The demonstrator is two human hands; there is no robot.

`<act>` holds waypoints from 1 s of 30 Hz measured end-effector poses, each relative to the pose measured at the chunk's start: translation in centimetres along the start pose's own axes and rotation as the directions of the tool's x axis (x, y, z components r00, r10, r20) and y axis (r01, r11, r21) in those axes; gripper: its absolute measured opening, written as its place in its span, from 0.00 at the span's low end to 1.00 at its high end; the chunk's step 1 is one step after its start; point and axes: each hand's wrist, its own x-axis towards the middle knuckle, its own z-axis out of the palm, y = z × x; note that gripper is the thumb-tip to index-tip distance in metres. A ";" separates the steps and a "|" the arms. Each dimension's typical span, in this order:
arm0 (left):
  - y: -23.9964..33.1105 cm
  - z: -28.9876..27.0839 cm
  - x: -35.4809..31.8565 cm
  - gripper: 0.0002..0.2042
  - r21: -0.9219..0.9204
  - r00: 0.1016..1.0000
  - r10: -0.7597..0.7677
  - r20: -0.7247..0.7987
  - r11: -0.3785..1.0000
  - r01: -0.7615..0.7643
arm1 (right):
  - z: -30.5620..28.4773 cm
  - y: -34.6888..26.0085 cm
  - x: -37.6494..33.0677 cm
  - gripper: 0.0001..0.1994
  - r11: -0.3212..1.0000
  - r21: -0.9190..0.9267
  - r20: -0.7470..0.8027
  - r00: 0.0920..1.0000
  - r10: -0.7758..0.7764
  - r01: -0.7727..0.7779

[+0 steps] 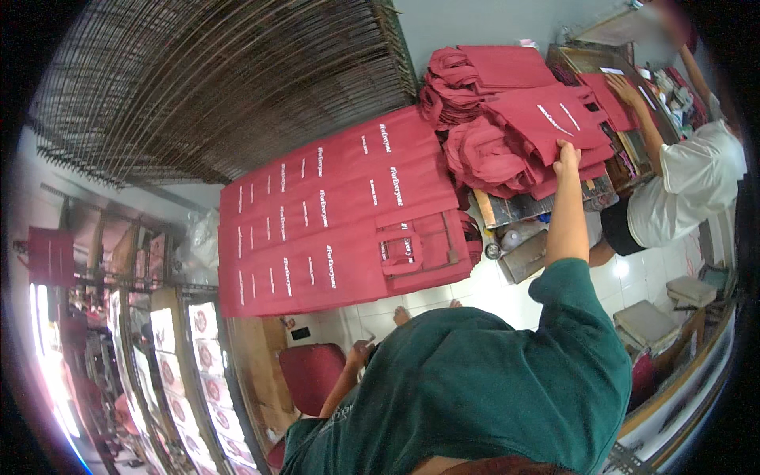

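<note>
At the right, my right hand (567,157) is stretched out, closed on the near edge of a red fabric bag (538,119) with white print. That bag lies atop a heap of red fabric bags (484,158) with bunched handles. Low beside my body, my left hand (360,351) is curled; what its fingers hold, if anything, is too small to make out. Left of the heap, printed red bags (293,210) lie flat in overlapping rows over a table. At their near right corner sits a rectangular frame (434,252) on red fabric.
At the right, a person in a white shirt (685,178) rests a hand on a red piece at another table. Metal wire racks (237,71) stand at the far left. Stools (645,323) and a red chair (310,376) stand around the tiled floor.
</note>
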 end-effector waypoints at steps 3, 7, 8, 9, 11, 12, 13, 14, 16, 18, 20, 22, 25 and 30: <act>2.6 0.2 1.3 0.15 0.221 1.000 -0.010 -0.009 0.975 0.012 | 2.9 0.7 -0.8 0.34 0.854 -0.430 0.218 0.951 -0.217 0.294; 19.4 -2.6 3.8 0.16 0.094 0.943 0.160 -0.291 0.986 -0.138 | 10.3 -4.2 -10.4 0.38 0.637 -0.584 0.736 0.659 0.154 0.503; 20.4 -3.0 5.5 0.17 0.018 0.933 0.200 -0.298 0.979 -0.204 | 11.4 -5.1 -12.5 0.39 0.572 -0.526 0.840 0.492 0.230 0.630; 21.2 -3.1 7.2 0.17 -0.063 0.921 0.242 -0.306 0.960 -0.273 | 12.3 -6.4 -15.4 0.36 0.470 -0.438 0.894 0.318 0.315 0.766; 26.5 -4.2 9.7 0.23 -0.120 0.871 0.322 -0.370 0.914 -0.389 | 14.3 -9.3 -20.9 0.33 0.326 -0.262 0.856 0.062 0.513 0.909; 29.0 -5.3 10.2 0.29 -0.166 0.860 0.335 -0.385 0.891 -0.422 | 15.3 -10.2 -23.1 0.31 0.294 -0.195 0.794 -0.026 0.607 0.936; 31.6 -6.6 10.4 0.35 -0.213 0.847 0.357 -0.394 0.861 -0.462 | 15.5 -11.2 -24.6 0.30 0.205 -0.124 0.780 -0.032 0.625 0.971; 34.0 -8.2 10.6 0.40 -0.271 0.850 0.368 -0.376 0.834 -0.481 | 15.6 -12.1 -25.2 0.30 0.228 -0.108 0.784 -0.058 0.618 0.968; 36.8 -10.6 11.6 0.48 -0.389 0.823 0.430 -0.371 0.733 -0.558 | 15.7 -13.9 -26.1 0.30 0.270 -0.086 0.790 -0.099 0.605 0.959; 38.3 -12.0 12.5 0.47 -0.556 0.816 0.435 -0.379 0.598 -0.577 | 15.6 -16.3 -26.9 0.30 0.213 -0.062 0.833 -0.067 0.549 0.975; 39.4 -13.3 12.7 0.42 -0.763 0.833 0.457 -0.311 0.403 -0.506 | 16.1 -17.3 -27.1 0.31 0.381 -0.085 0.902 -0.092 0.423 0.921; 41.2 -14.1 13.0 0.37 -0.933 0.771 0.604 -0.201 0.122 -0.338 | 15.8 -18.9 -26.7 0.32 0.343 -0.132 0.927 -0.007 0.376 0.930; 47.1 -14.2 9.2 0.20 -0.874 0.778 0.590 -0.216 0.238 -0.424 | 13.5 -16.6 -22.2 0.32 0.412 -0.227 0.970 0.166 0.178 0.883; 56.8 -11.1 6.7 0.14 -0.822 0.735 0.672 -0.092 0.365 -0.436 | 1.3 -12.9 -15.8 0.22 0.410 -0.510 0.714 0.638 -0.289 0.756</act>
